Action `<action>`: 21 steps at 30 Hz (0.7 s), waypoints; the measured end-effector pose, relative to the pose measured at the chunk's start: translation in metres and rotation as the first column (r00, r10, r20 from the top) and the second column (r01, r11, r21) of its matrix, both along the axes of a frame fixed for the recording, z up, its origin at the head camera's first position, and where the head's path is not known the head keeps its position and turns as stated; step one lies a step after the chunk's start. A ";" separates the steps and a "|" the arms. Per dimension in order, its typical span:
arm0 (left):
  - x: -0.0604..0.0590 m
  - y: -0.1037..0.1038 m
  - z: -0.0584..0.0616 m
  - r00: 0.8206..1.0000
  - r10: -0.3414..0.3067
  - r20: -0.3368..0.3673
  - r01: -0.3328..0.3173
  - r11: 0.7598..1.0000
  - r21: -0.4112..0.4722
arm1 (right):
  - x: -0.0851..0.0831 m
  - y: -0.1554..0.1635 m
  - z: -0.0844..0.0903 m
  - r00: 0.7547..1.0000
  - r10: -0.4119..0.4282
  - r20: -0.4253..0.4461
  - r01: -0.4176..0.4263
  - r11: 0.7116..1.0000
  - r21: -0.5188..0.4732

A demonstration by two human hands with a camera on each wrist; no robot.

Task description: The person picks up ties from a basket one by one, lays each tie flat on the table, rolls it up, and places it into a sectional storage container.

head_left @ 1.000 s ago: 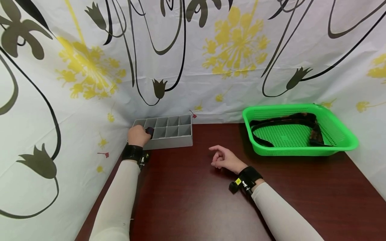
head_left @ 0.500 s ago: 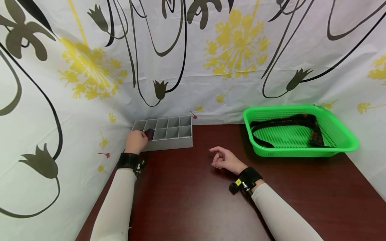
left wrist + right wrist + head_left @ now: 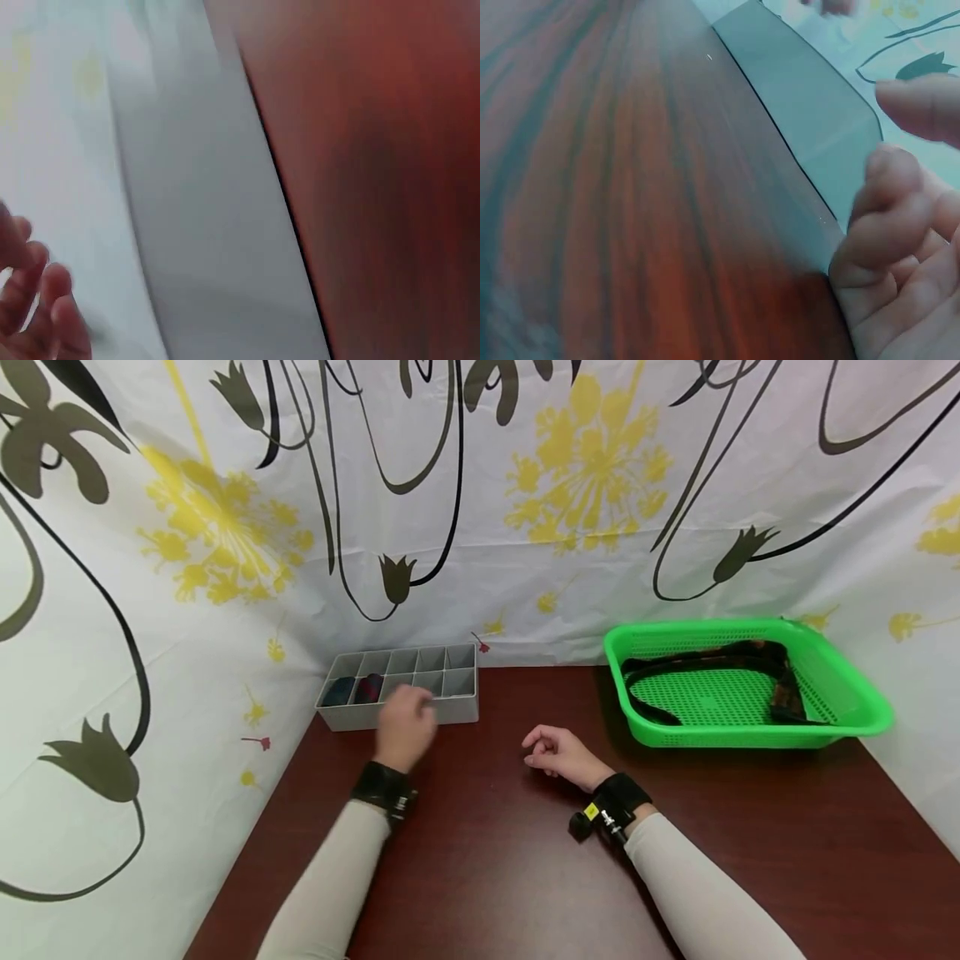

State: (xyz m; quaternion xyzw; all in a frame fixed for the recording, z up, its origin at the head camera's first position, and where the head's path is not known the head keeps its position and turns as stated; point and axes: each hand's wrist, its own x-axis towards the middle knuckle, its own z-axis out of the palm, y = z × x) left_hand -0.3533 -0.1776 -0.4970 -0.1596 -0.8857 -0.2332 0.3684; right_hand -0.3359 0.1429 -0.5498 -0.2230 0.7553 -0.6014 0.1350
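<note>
Floral curtain (image 3: 480, 510) walls dark wood table (image 3: 487, 860); hands empty.

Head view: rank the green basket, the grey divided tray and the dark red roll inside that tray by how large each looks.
1. green basket, largest, though it sits no farther than the tray.
2. grey divided tray, clearly smaller; the left hand covers part of it.
3. dark red roll, smallest, filling one compartment.

left hand (image 3: 405, 723) motion-blurred.
</note>
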 end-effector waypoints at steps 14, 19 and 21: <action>-0.008 0.203 0.022 0.870 -0.270 0.413 0.105 0.920 0.379 | -0.006 0.090 0.081 0.963 -0.241 -0.120 0.231 0.968 -0.094; -0.012 0.250 0.013 0.787 -0.335 0.518 0.056 0.875 0.481 | 0.005 0.139 0.108 0.793 -0.463 -0.396 0.541 0.835 0.105; -0.010 0.270 0.010 0.765 -0.351 0.540 0.052 0.869 0.491 | 0.010 0.154 0.111 0.744 -0.490 -0.455 0.628 0.745 0.224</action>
